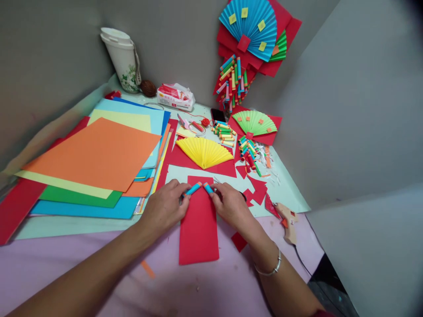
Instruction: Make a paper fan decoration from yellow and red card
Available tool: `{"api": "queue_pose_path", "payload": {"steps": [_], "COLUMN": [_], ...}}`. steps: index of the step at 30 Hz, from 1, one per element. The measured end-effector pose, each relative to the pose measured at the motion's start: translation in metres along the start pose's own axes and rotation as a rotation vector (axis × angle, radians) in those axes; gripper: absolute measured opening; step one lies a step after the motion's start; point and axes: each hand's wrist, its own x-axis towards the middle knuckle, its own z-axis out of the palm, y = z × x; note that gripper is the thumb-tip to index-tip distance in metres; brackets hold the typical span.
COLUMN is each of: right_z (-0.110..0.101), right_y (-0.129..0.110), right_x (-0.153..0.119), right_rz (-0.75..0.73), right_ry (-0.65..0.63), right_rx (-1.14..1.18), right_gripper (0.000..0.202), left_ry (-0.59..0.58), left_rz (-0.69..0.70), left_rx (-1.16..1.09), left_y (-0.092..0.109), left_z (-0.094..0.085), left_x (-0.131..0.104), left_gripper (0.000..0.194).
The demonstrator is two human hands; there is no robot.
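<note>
A long red paper strip (199, 233) lies upright on the table between my hands. My left hand (167, 204) pinches a small blue paper roll (192, 189) with an orange end, over the strip's left side near its top. In my right hand (229, 202) is a similar blue roll (208, 188), tilted the other way. The orange ends of the two rolls point toward each other with a narrow gap. Beyond the strip, a yellow pleated fan (205, 152) rests on red paper. More coloured rolls (224, 132) are heaped behind it.
Coloured sheets (95, 158) are stacked at the left. Red scraps (257, 189) and a glue gun (288, 222) with a cord lie at the right. Scissors (183, 122), a tissue pack (176, 97) and a cup (121, 59) stand behind. Finished fan decorations (249, 31) hang on the wall.
</note>
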Motion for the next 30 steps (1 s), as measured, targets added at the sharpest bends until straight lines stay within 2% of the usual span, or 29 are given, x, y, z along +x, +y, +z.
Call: {"api": "queue_pose_path", "payload": {"steps": [30], "right_z": [0.0096], "right_y": [0.0004], "right_x": [0.0017], "right_rz": [-0.026], "right_ry": [0.071], "right_rx": [0.023], "right_gripper": [0.025], "left_ry": [0.002], "left_rz": [-0.001], "left_rx": [-0.015], "left_y": [0.0022], "left_z": [-0.002], "left_x": [-0.0014], "left_gripper": [0.031]}}
